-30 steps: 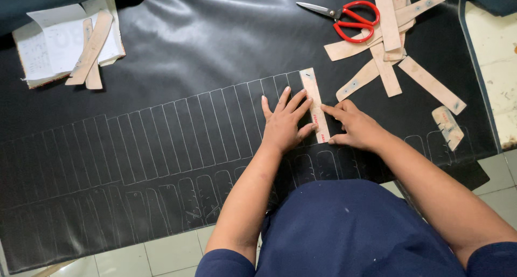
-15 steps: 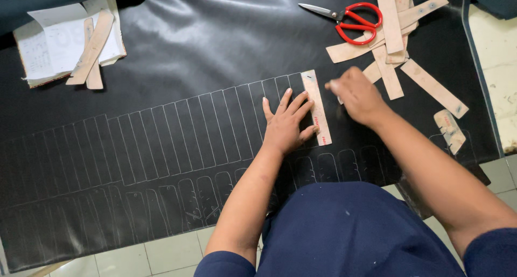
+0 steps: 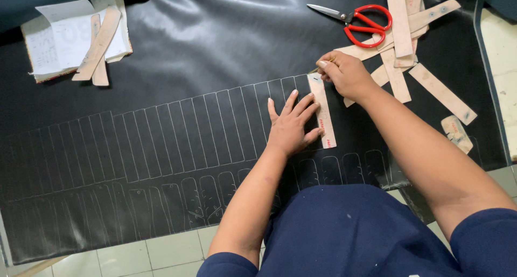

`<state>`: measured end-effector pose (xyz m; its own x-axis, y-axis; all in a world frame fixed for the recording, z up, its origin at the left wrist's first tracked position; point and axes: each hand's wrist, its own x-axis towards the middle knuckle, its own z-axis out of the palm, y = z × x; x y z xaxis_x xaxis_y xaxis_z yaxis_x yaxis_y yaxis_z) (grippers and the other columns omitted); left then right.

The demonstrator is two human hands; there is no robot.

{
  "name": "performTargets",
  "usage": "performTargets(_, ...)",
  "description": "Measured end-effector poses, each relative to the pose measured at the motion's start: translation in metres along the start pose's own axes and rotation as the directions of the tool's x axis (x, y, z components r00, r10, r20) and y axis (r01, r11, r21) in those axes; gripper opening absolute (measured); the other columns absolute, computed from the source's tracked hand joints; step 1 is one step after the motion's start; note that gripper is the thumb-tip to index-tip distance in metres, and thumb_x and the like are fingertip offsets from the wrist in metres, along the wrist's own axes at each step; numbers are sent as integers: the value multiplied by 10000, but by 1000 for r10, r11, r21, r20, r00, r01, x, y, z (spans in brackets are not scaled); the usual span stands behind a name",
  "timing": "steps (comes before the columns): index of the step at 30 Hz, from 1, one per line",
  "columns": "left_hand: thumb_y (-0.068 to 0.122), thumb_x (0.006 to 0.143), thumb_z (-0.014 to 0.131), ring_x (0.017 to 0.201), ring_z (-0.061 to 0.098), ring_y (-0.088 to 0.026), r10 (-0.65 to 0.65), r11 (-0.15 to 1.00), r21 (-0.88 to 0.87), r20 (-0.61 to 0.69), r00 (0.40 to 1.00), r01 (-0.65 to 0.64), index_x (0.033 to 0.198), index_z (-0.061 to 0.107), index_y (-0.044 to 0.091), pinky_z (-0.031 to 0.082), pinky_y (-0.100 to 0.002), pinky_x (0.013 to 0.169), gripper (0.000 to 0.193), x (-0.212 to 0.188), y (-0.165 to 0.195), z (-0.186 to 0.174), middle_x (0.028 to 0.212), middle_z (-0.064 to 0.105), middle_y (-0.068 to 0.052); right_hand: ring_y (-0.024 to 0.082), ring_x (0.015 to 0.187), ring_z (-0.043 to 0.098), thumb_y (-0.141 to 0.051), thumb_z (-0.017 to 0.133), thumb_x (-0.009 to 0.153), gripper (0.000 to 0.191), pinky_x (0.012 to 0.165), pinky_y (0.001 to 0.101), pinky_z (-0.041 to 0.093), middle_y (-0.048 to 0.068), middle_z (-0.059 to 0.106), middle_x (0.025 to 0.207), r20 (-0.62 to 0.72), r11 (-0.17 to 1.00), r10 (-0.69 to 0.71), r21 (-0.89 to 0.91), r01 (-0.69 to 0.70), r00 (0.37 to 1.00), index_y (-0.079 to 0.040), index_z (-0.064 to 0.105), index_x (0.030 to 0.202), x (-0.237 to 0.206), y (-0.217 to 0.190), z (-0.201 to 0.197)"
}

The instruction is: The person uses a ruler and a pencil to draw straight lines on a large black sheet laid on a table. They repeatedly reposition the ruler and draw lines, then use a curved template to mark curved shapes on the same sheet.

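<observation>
At the far left, a stack of papers (image 3: 59,43) lies on the black sheet (image 3: 204,45), with two tan card strips (image 3: 99,43) laid across it. The sheet covers the table and bears rows of narrow outlines (image 3: 161,131) drawn in pale lines, one row of long shapes above a row of shorter ones.

Near the middle, the left hand (image 3: 291,127) lies flat and open, fingers spread, on the sheet; its fingertips press the left edge of a tan template (image 3: 322,111) that lies upright at the right end of the upper row of outlines.

Just right of that, the right hand (image 3: 344,72) is closed at the template's top end, fingers pinched together; whether it grips a marking tool cannot be told.

Beyond it lie red-handled scissors (image 3: 362,23), blades pointing left, touching a loose pile of more strips (image 3: 409,40). A short strip (image 3: 456,132) lies apart near the right edge.
</observation>
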<state>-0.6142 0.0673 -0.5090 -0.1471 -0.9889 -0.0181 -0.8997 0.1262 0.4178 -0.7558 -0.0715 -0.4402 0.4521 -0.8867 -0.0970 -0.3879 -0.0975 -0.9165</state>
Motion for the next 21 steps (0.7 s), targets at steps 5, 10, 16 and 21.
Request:
performTargets(5, 591, 811, 714, 1537, 256, -232, -3, 1000, 1, -3, 1000, 3, 1417, 549, 311, 22, -782, 1168, 688, -1, 0, 0, 1581, 404, 100, 272, 885, 712, -204, 603, 1043, 225, 803, 387, 543, 141, 738, 958, -11, 905, -148, -406, 131, 989, -21, 725, 1086, -7, 4, -8)
performTargets(10, 578, 804, 723, 1532, 255, -241, -1, 1000, -2, -9, 1000, 1, 1413, 555, 305, 26, -782, 1160, 688, 0, 0, 0, 1576, 409, 99, 371, 977, 690, -198, 627, 1039, 207, 840, 443, 536, 170, 725, 1055, -49, 828, -309, -506, 243, 950, -24, 731, 1078, -14, 12, -12)
performTargets(16, 562, 796, 737, 1530, 268, -235, -4, 1000, -5, -31, 1000, 4, 1408, 559, 304, 39, -777, 1165, 688, -1, 1, 2, 1569, 417, 97, 369, 977, 693, -218, 631, 1034, 223, 832, 440, 545, 179, 722, 1060, 7, 837, -300, -477, 266, 954, -21, 727, 1074, -54, 36, -10)
performTargets(21, 546, 779, 750, 1522, 274, -238, -2, 1000, -11, -52, 999, 1, 1403, 564, 296, 45, -779, 1163, 698, -2, 1, 3, 1556, 423, 92, 336, 915, 708, -214, 617, 994, 216, 813, 414, 555, 146, 726, 1012, 116, 830, -217, -501, 246, 969, -40, 732, 1050, -130, 54, -9)
